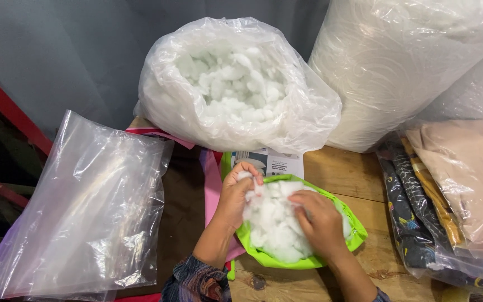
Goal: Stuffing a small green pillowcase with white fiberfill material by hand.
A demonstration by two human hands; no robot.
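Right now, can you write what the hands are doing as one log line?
left hand: gripping green cover edge | right hand: pressing white stuffing in | open stuffing bag: behind

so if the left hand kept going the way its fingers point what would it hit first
The left hand points up and away, so it would probably first meet the printed white card, then the clear bag of white stuffing behind it. Depth is hard to judge.
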